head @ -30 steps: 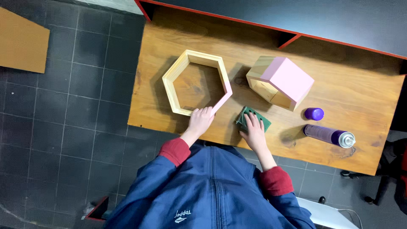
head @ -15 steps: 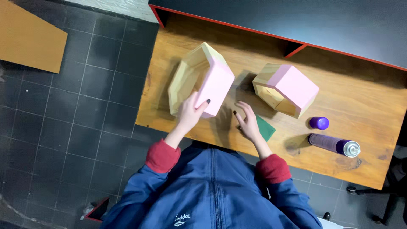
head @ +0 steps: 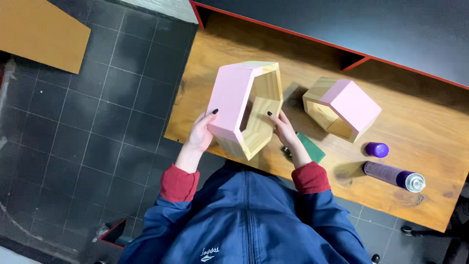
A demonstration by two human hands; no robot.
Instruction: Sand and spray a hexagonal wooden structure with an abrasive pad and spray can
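Both hands grip a hexagonal wooden frame (head: 246, 107) with pink outer faces, tilted up on edge above the near edge of the table (head: 430, 195). The left hand (head: 201, 132) clasps its pink side; the right hand (head: 284, 131) curls fingers on its inner rim. Right of the frame lie a green sanding pad (head: 312, 148), a second pink-faced frame (head: 342, 108), a purple cap (head: 377, 149) and a spray can (head: 393, 176).

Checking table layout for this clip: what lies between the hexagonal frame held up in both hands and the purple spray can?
In the head view, a green pad lies partly under the right hand, with bare table beyond it up to the spray can; the hexagonal frame is lifted.
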